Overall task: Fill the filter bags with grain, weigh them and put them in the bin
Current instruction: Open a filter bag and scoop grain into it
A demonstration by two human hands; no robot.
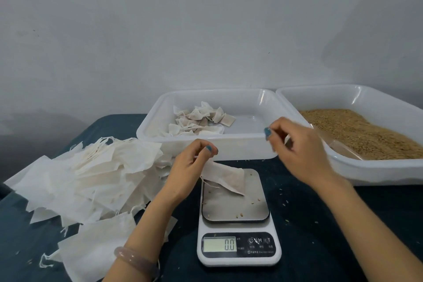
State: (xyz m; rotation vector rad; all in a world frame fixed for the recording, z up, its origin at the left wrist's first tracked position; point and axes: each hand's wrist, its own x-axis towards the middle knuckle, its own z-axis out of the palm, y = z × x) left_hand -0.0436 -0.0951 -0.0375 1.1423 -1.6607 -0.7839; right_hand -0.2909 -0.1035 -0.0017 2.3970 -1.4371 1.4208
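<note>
Nearest you on the dark blue counter (320, 224) stands the white digital kitchen scale (235, 208), reading 0.0, with stray grains on its steel plate. Over the plate's far edge your left hand (190, 167) pinches the top of a grain-filled white filter bag (226, 176). Your right hand (299, 151) hovers further right, fingers curled, thumb meeting forefinger; whether it holds anything I cannot tell. To the left lies a heap of empty white filter bags (91, 178). Beyond, the white plastic bin (229, 146) holds filled bags, beside the white tray of brown grain (357, 171).
</note>
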